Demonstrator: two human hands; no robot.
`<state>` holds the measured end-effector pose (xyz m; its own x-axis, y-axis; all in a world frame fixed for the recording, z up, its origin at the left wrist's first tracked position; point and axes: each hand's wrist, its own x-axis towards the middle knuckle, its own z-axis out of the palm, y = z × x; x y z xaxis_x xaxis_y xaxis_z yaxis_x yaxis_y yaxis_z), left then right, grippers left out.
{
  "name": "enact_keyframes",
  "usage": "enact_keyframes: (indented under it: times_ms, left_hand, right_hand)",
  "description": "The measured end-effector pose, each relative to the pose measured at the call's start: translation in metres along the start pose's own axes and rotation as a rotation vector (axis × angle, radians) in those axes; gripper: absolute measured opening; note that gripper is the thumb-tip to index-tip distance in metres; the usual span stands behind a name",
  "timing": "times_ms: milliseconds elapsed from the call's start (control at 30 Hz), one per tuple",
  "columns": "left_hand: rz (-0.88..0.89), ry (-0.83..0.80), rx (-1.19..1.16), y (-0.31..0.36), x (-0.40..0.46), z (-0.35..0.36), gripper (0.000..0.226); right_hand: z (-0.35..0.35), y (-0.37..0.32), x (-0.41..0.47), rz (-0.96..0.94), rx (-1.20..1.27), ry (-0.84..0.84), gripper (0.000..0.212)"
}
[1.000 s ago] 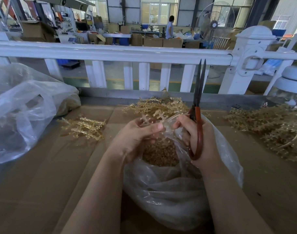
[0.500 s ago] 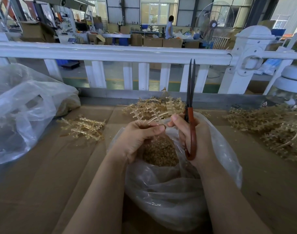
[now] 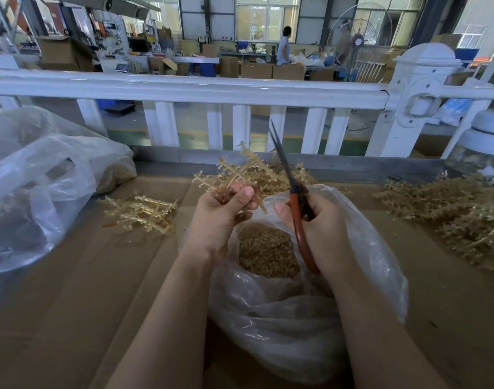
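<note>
A person's two bare forearms reach forward over a brown cardboard-covered worktable [image 3: 71,304]. The left hand [image 3: 220,217] is raised, its thumb and curled fingers pinching the lower stem of a pale tan, translucent plastic branching frame [image 3: 240,172], which fans up and away from the hand. The right hand [image 3: 319,228], just beside it, is wrapped around the orange handles of a pair of long, dark-bladed scissors [image 3: 292,189]. The blades lie together and point up and slightly left, their tips just right of the frame and not touching it.

Both hands are held above the open mouth of a crumpled clear plastic bag [image 3: 296,318] that sits on the cardboard between the arms. Inside the bag is a heap of small tan plastic bits [image 3: 265,251].

To the left on the table lies a small pile of similar tan frames [image 3: 140,211], and further left a large, slumped clear plastic sack [image 3: 38,186]. A bigger tangle of tan frames [image 3: 459,214] fills the table's right side. A white railing with short posts [image 3: 184,88] runs across the far edge of the table, with a workshop of cardboard boxes beyond it.
</note>
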<state>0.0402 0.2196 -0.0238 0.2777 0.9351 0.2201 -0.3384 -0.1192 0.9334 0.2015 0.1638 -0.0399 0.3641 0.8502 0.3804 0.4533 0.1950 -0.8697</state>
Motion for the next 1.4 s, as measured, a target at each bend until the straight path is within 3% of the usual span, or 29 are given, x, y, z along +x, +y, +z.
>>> enact_keyframes:
  times_ms: [100,167,300,667,900,1067,1400]
  left_hand:
    - [0.059,0.021,0.002,0.0017,-0.0009,0.0008,0.025]
    - [0.084,0.03,0.001,0.0025,-0.0015,0.0001,0.029]
    - [0.107,0.055,0.048,0.0015,-0.0008,0.0014,0.019]
    - [0.132,0.045,0.168,-0.0001,-0.0003,-0.0019,0.013]
    - [0.126,0.069,0.114,-0.0005,0.0005,-0.0008,0.02]
    - [0.119,0.078,0.09,0.0014,-0.0013,0.0016,0.009]
    - [0.094,0.094,0.051,0.0054,-0.005,0.0021,0.021]
  right_hand:
    - [0.0008,0.003,-0.001,-0.051,-0.191,-0.05,0.021]
    - [0.0021,0.0041,-0.0024,-0.09,-0.301,-0.066,0.035]
    - [0.0042,0.0053,-0.0055,-0.184,-0.426,-0.056,0.049]
    - [0.0035,0.0054,-0.0063,-0.178,-0.518,-0.01,0.052]
    - [0.0043,0.0078,-0.005,-0.18,-0.598,0.057,0.058]
    - [0.0053,0.0069,-0.0048,-0.198,-0.622,0.077,0.058]
    - [0.0063,0.0079,-0.0051,-0.225,-0.586,0.075,0.066]
